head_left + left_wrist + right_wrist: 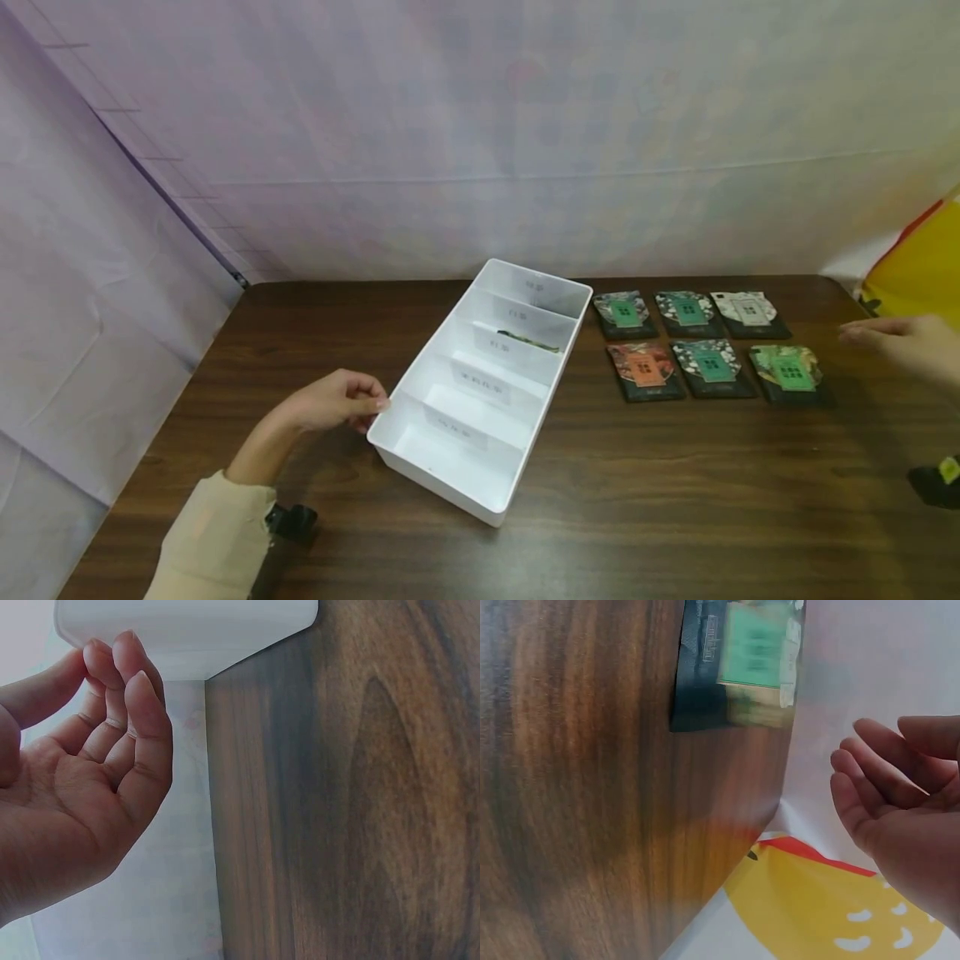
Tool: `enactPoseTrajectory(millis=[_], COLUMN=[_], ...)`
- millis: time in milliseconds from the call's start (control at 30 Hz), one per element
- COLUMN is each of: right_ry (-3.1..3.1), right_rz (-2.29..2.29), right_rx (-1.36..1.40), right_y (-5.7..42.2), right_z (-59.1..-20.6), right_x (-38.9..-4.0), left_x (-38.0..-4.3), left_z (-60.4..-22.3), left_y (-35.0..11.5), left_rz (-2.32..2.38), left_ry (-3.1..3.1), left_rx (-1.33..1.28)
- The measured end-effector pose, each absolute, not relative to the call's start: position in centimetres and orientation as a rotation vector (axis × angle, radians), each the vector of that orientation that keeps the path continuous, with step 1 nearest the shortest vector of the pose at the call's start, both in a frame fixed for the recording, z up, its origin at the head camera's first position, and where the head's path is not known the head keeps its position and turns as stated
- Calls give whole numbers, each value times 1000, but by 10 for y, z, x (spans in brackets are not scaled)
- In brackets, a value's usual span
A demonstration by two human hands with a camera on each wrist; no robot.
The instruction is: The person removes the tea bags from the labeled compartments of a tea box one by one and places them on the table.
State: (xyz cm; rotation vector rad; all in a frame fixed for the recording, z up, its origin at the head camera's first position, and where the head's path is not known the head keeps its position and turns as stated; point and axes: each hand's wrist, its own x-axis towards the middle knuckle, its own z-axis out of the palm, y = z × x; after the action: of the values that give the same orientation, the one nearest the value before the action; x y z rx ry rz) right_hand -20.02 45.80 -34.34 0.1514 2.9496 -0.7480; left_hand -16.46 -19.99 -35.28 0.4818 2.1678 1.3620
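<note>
At the near left corner of a white divided tray (512, 475), my left hand (333, 402) pinches the rim between thumb and fingers. In the left wrist view the fingertips (142, 686) bend at the tray's wall (187, 634). The thin green-gold edge of a packet (528, 342) shows in a compartment toward the tray's far end. My right hand (911, 346) hovers with fingers loosely bent and nothing in them, to the right of a green-labelled packet (789, 373). That packet (757, 656) also shows in the right wrist view, apart from the hand (900, 799).
Right of the tray, dark packets lie in two rows, among them an orange-labelled one (647, 372), a teal-labelled one (711, 368) and a white-labelled one (750, 312). Printed labels mark the dividers. Pale curtains (450, 150) hang behind the wooden table (615, 517); yellow cloth (918, 267) is at right.
</note>
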Motion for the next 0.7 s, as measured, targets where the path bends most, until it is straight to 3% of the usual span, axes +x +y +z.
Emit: enactPoseTrajectory(millis=[300, 700], right_ry=[2869, 2746], right_rz=[-684, -769], right_rx=[-18, -19], right_y=[450, 431], right_z=[-351, -369], right_x=[-189, -169], left_x=[-166, -165], left_z=[-353, -353], left_y=[-200, -200], left_rz=[1353, 1366], left_ry=[2184, 2179], left_rx=[471, 466])
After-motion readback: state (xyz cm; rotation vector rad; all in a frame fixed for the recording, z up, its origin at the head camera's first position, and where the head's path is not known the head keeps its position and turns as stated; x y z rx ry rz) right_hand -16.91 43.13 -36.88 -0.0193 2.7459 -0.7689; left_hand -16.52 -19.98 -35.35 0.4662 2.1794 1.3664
